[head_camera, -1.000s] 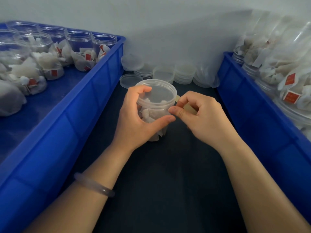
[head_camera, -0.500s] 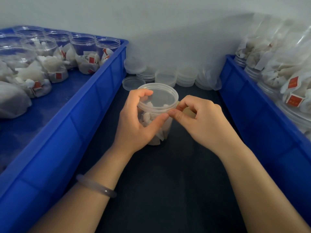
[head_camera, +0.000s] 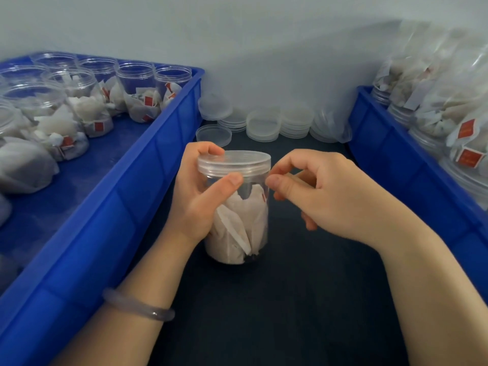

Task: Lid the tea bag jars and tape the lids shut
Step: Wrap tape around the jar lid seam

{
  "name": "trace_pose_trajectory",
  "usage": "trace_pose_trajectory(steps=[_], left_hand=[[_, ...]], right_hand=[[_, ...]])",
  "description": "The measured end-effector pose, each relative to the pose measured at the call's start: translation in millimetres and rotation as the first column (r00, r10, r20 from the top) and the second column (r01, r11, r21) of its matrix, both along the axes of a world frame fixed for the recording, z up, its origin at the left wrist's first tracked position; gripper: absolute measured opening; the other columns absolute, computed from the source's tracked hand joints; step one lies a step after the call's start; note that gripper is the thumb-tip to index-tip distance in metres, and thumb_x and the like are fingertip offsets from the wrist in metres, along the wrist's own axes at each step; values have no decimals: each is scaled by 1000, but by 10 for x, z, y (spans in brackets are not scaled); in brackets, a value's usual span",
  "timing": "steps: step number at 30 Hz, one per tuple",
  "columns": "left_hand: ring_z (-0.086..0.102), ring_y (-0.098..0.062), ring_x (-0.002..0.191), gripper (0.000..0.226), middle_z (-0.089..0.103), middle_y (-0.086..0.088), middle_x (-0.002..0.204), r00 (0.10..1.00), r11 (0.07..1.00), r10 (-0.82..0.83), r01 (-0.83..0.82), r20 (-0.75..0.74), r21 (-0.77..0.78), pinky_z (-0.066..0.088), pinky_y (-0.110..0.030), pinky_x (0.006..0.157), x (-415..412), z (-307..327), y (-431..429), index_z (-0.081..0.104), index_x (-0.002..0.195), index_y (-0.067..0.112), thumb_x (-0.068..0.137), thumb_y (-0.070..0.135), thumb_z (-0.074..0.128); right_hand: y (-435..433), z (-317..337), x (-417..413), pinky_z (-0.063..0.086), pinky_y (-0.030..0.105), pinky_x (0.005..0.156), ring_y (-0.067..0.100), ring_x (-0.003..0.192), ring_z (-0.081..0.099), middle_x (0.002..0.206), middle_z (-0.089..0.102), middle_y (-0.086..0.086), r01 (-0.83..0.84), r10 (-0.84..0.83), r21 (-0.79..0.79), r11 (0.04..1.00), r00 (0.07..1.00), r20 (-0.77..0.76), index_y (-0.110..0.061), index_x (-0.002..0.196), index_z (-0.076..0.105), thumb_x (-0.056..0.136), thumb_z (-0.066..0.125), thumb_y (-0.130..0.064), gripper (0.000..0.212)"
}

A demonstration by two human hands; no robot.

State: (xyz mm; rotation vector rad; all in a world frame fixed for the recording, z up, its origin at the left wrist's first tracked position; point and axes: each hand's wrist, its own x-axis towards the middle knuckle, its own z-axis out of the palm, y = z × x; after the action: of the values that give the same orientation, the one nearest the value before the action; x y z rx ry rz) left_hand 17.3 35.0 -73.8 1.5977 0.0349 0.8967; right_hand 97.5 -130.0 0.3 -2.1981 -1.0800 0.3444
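A clear plastic jar [head_camera: 237,228] filled with white tea bags stands on the dark table between two blue crates. A translucent lid [head_camera: 235,161] sits on its mouth. My left hand [head_camera: 195,204] wraps the jar from the left, with the thumb across the front just under the lid and the fingers behind the rim. My right hand [head_camera: 327,196] is at the lid's right edge. Its thumb and forefinger pinch a small tan strip of tape [head_camera: 291,177] close to the rim. Whether the strip touches the lid is hard to tell.
The left blue crate [head_camera: 148,165] holds several open jars of tea bags [head_camera: 136,93]. The right blue crate [head_camera: 390,159] holds piled jars [head_camera: 449,107]. Stacks of spare lids [head_camera: 280,122] and one loose lid [head_camera: 214,134] lie by the back wall.
My right hand has slid from the front of the lid to its right edge, fingers a little looser. My left thumb stays under the lid. The view now shows the jar more from the side.
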Motion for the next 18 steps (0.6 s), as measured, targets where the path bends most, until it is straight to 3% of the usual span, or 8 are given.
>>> trace_pose_trajectory(steps=[2, 4, 7, 12, 15, 18], left_hand=[[59, -19, 82, 41, 54, -2, 92, 998, 998, -56, 55, -33, -38, 51, -32, 70, -25, 19, 9, 48, 99, 19, 65, 38, 60], [60, -15, 80, 42, 57, 2, 89, 993, 994, -104, 103, -57, -26, 51, -27, 69, -44, 26, 13, 49, 100, 18, 65, 38, 61], [62, -12, 80, 42, 61, 7, 88, 981, 983, -182, 179, -65, -47, 51, -25, 70, -53, 21, 7, 49, 101, 16, 66, 36, 61], [63, -23, 82, 45, 60, -6, 92, 960, 945, -272, 255, -62, -203, 55, -31, 67, -77, 43, -20, 48, 102, 13, 64, 34, 62], [66, -23, 80, 71, 63, -7, 93, 934, 886, -355, 326, -31, -330, 55, -31, 64, -105, 51, -46, 47, 109, 11, 55, 41, 81], [68, -23, 86, 93, 67, -8, 98, 910, 811, -415, 362, -16, -460, 56, -32, 68, -145, 55, -41, 46, 120, 11, 47, 51, 87]], right_hand=[[-49, 38, 31, 45, 25, 52, 3, 45, 61, 75, 70, -10, 30, -30, -37, 999, 1000, -9, -40, 90, 47, 68, 48, -67, 35], [-101, 74, 68, 45, 25, 52, 4, 42, 58, 71, 70, -17, 46, -47, -48, 998, 999, -21, -38, 90, 44, 65, 52, -70, 41], [-125, 110, 81, 45, 25, 50, 3, 40, 52, 68, 71, -15, 30, -33, -58, 998, 999, -41, -37, 91, 48, 59, 54, -72, 48], [-120, 114, 83, 45, 24, 56, -2, 47, 58, 65, 69, -14, 59, -59, 11, 998, 998, -12, -38, 97, 57, 50, 52, -73, 59], [-97, 80, 98, 42, 19, 55, -3, 53, 60, 66, 68, -12, 49, -49, 24, 999, 999, 3, -41, 99, 59, 48, 47, -80, 65], [-69, 29, 120, 43, 18, 56, -3, 63, 61, 79, 69, -12, -24, 24, 20, 1000, 1000, -12, -42, 102, 63, 52, 39, -85, 71]])
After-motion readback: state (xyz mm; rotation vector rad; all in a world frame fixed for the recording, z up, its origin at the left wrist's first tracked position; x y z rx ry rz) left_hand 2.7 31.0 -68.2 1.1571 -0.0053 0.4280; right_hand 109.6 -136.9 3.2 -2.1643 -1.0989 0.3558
